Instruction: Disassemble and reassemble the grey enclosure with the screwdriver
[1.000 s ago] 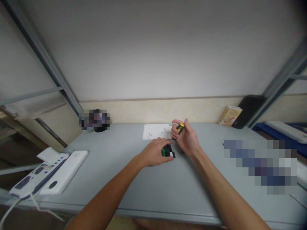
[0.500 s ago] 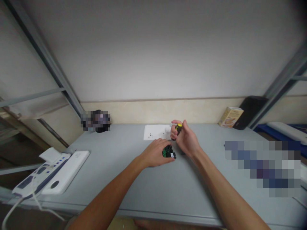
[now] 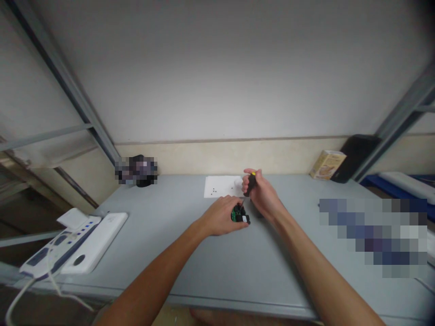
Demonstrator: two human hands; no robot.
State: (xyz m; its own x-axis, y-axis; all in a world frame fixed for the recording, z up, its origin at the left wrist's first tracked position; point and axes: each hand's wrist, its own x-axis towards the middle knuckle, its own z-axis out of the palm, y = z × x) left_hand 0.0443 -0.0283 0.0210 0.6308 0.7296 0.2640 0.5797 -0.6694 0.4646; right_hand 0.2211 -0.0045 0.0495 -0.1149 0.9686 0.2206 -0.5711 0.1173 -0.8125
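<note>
So the gadget (image 3: pixel 240 219), some black thing with green circuit board showing, is just below centre of the frame. Left hand (image 3: pixel 220 217) has it gripped between thumb and fingers, which cover its left side and part of the top. Right hand (image 3: pixel 263 194) is wrapped around a screwdriver (image 3: pixel 251 184), black with a yellow end, shaft angled down at the gadget. Can't really tell if the tip's touching anything.

Right behind the hands there's white paper (image 3: pixel 217 181) with a few dark specks (image 3: pixel 214 191) on it, plus a small white thing (image 3: pixel 238 183) partly blocked by the right hand. Bench (image 3: pixel 204 267) is grey. Lower left has a power strip (image 3: pixel 50 251) beside a white slab (image 3: pixel 98 244), with a cable (image 3: pixel 16 301) hanging off the front edge. Far right: a yellowish box (image 3: pixel 328 165) in front of a black case (image 3: pixel 356 154). Stuff at the right edge is pixelated.
</note>
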